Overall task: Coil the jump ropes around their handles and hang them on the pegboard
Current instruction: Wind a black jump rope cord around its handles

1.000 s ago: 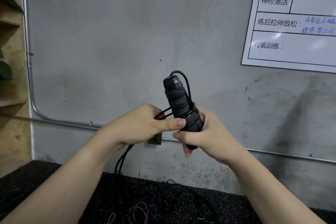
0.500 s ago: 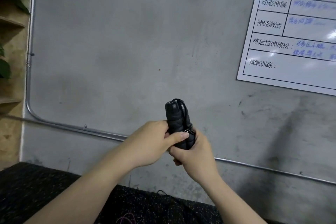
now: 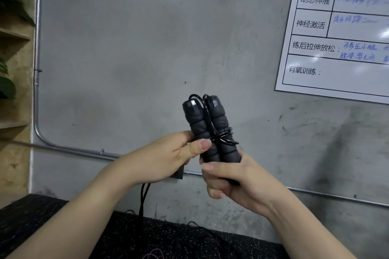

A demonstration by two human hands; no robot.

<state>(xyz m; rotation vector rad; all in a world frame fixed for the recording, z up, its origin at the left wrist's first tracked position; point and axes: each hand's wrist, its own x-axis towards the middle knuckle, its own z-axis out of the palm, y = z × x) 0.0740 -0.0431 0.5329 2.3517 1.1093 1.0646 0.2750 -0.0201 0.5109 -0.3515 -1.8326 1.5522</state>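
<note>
Two black foam jump-rope handles (image 3: 207,128) stand upright side by side in front of the grey wall. My right hand (image 3: 233,183) grips their lower ends. A few turns of thin black rope (image 3: 225,140) cross the handles at mid-height. My left hand (image 3: 168,157) is at their left side, thumb on the left handle, pinching the rope. The loose rope (image 3: 144,197) hangs down from under my left hand to the floor. No pegboard is in view.
A whiteboard (image 3: 336,27) with a printed table hangs at the upper right. A metal conduit (image 3: 69,149) runs along the wall. Wooden shelves (image 3: 12,69) with plant leaves stand at the left. A thin pinkish rope (image 3: 153,253) lies on the black speckled floor (image 3: 147,237).
The handles have turned so both show side by side, and the hands have shifted right and up in view. The rope now crosses both handles at mid-height.
</note>
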